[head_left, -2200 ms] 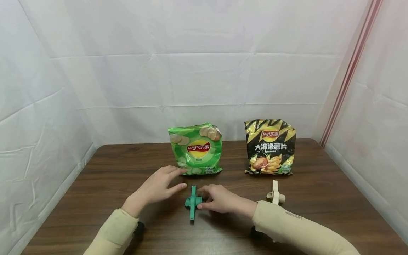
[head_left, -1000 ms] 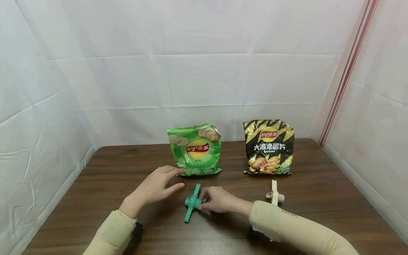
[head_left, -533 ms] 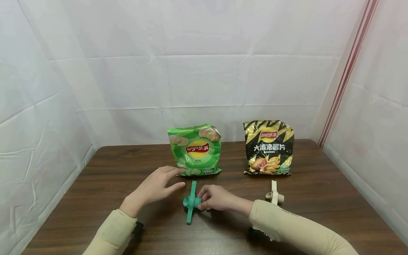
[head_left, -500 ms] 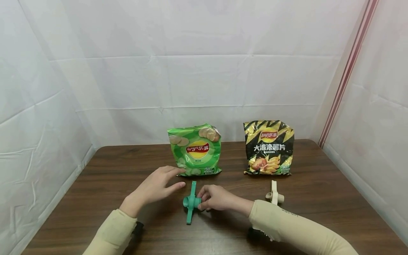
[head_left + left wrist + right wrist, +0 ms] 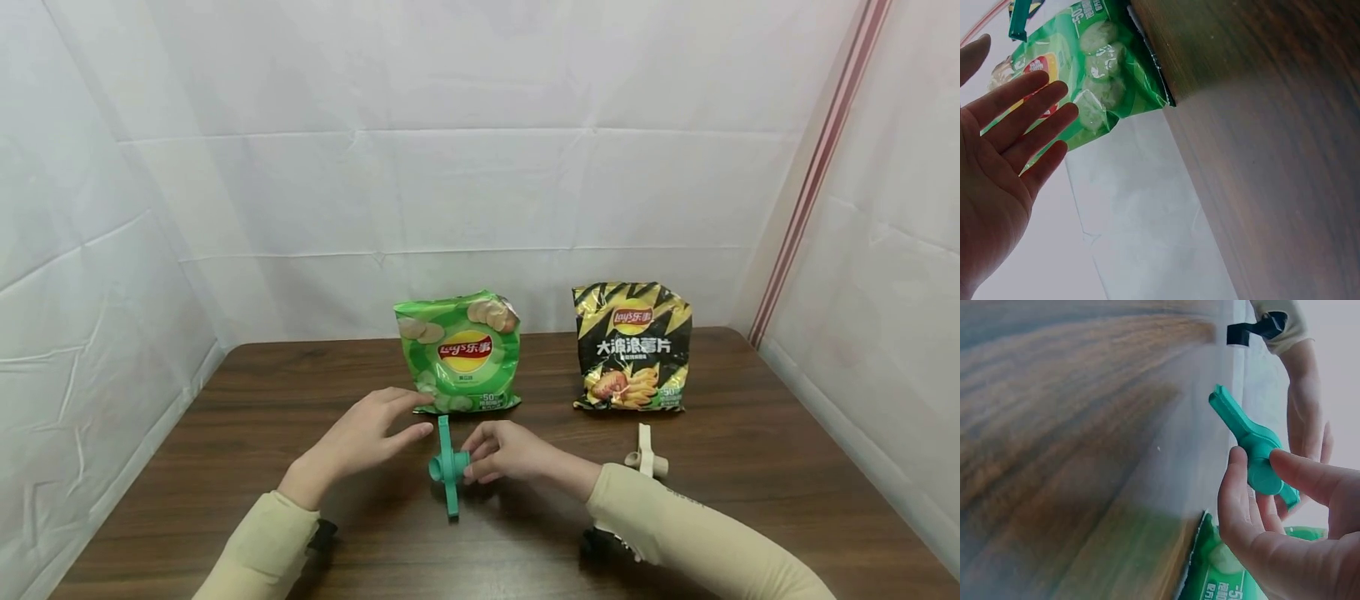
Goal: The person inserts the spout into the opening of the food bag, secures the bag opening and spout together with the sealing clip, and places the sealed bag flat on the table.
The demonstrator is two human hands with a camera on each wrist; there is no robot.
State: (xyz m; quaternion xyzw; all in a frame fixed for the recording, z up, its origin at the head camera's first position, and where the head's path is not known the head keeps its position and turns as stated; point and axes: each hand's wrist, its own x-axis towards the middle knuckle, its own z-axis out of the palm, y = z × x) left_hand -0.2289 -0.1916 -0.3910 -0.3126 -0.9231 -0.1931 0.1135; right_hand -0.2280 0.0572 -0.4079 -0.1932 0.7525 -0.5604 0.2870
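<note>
In the head view a green clip (image 5: 447, 468) with a long bar and a round spout is pinched at the spout by the right hand (image 5: 513, 452). The right wrist view shows the clip (image 5: 1254, 444) between thumb and fingers of the right hand (image 5: 1291, 531), over the table. The left hand (image 5: 360, 440) has its fingers extended, left of the clip and in front of the green chip bag (image 5: 465, 354); whether it touches the bag is unclear. In the left wrist view the left hand (image 5: 1004, 144) is spread and holds nothing.
A black and yellow chip bag (image 5: 633, 350) stands at the right rear of the brown table (image 5: 285, 383). A cream clip (image 5: 647, 454) lies in front of it, near the right forearm. White sheeting (image 5: 472, 192) hangs behind and at both sides.
The green clip, pinched in the right hand, has moved slightly up and left in the head view, and its bar has turned. The left hand has barely moved.
</note>
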